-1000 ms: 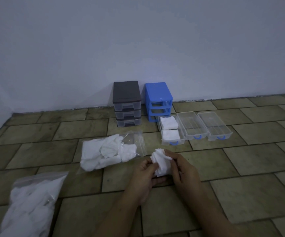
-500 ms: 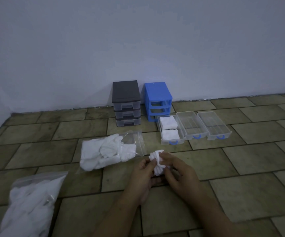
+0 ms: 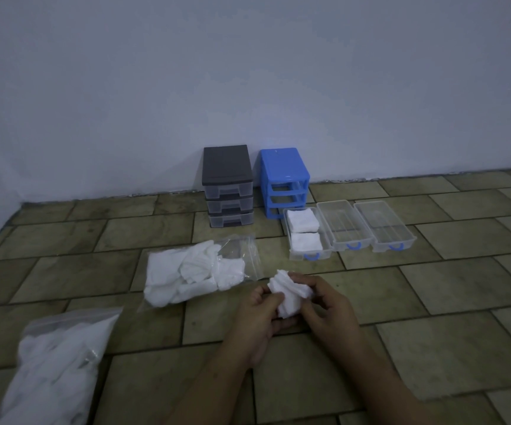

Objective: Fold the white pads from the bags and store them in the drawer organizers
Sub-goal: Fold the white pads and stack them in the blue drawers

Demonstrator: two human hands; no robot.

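Note:
A crumpled white pad is held between both hands above the tiled floor. My left hand grips its lower left side. My right hand pinches its upper right edge. An open clear bag with several white pads lies just left of the hands. A second bag of pads lies at the lower left. Two folded pads lie in the left clear drawer. Two more clear drawers stand beside it, holding nothing.
A grey three-drawer organizer and a blue organizer frame with its drawers pulled out stand against the white wall. Brown floor tiles spread to the right and in front.
The pad has been bunched smaller between the hands, and my right fingers have shifted over its top edge. Bags and drawers have not moved.

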